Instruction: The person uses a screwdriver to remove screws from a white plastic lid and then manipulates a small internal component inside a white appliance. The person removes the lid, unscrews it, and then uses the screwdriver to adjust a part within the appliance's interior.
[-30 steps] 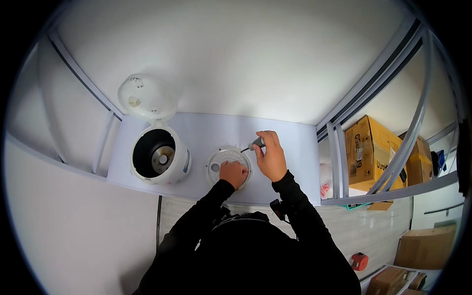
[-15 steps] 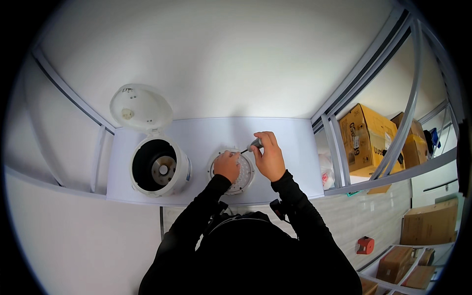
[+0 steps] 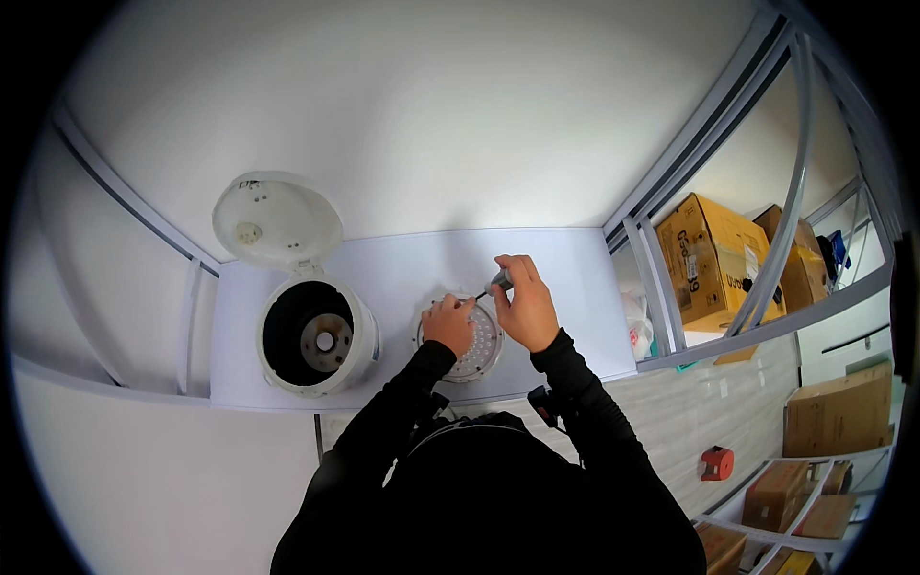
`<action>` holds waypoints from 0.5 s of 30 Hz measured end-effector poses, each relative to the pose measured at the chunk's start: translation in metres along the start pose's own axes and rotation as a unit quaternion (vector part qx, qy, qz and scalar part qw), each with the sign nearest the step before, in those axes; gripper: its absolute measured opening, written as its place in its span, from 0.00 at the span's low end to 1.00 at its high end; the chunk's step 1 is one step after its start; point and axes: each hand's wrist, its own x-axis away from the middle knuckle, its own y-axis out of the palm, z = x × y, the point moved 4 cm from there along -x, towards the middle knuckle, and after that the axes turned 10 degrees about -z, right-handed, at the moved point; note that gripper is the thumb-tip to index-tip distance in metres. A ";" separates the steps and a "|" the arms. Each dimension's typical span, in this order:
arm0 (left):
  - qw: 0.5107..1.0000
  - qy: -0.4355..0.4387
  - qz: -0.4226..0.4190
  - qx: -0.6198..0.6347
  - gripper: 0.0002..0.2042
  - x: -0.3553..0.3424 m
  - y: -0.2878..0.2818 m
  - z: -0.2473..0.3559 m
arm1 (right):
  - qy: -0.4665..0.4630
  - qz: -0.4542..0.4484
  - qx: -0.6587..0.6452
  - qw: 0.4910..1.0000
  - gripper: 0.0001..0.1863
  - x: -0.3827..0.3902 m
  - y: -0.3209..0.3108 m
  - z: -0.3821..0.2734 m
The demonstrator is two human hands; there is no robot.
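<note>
A round white plate with many small holes (image 3: 476,356) lies on the white table (image 3: 575,278), in front of my body. Over its left and far part rests my left hand (image 3: 448,324), fingers bent down at the far rim and holding it. To the right, my right hand (image 3: 525,305) is closed around the grey handle of a screwdriver (image 3: 502,279). The thin dark shaft slants down to the left, its tip by my left fingertips at the plate's far edge. Whether the tip sits in a screw is too small to tell.
A white rice cooker (image 3: 362,331) stands left of the plate, its lid (image 3: 278,225) raised and its dark inside showing a metal heating disc (image 3: 326,343). Grey frame bars flank the table. Cardboard boxes (image 3: 714,264) and a red stool (image 3: 717,464) are to the right.
The view has shifted slightly, so the cooker and plate appear a little lower and further right. Both hands keep nearly the same pose, the screwdriver still at the plate's far edge.
</note>
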 end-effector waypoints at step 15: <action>0.999 0.031 0.008 -0.004 0.25 -0.001 0.004 -0.006 | 0.028 0.016 -0.005 0.999 0.19 -0.004 0.007 -0.007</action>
